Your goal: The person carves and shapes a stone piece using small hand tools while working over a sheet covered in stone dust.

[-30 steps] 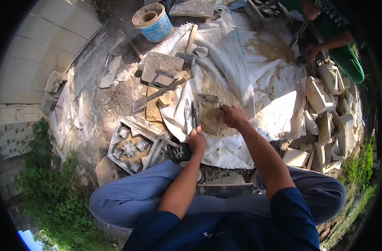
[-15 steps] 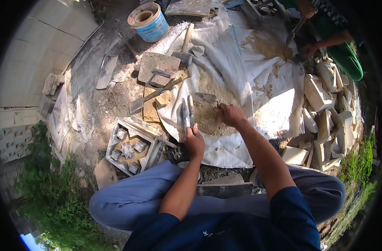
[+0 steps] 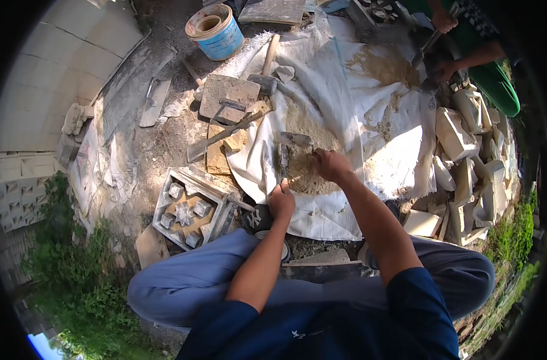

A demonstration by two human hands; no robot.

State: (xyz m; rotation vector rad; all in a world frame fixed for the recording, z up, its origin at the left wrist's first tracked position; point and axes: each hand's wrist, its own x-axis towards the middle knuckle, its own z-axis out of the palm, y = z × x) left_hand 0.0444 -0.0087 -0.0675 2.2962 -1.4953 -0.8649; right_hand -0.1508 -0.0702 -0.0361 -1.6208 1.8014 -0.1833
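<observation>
My left hand [image 3: 281, 201] is closed around the near end of a long, narrow grey piece [image 3: 283, 157], which points away from me. Its exact kind is unclear. My right hand [image 3: 332, 166] grips a trowel; the handle is mostly hidden by the fingers, and the flat blade [image 3: 294, 138] reaches left, close to the far end of the grey piece. Under both tools lies a heap of sandy powder [image 3: 312, 177] on a white woven sheet [image 3: 321, 219].
A wooden-framed mould [image 3: 165, 204] with a star and blocks stands left. Beyond are a hammer [image 3: 270, 57], a square float [image 3: 228, 96] and a blue-white bucket [image 3: 221, 45]. Cast pieces [image 3: 459, 135] pile up right. Another person's hand [image 3: 444, 21] holds a tool at the far right.
My left hand has shifted slightly right and turned the grey piece, bringing it nearer the trowel blade and over the powder. My right hand has hardly moved.
</observation>
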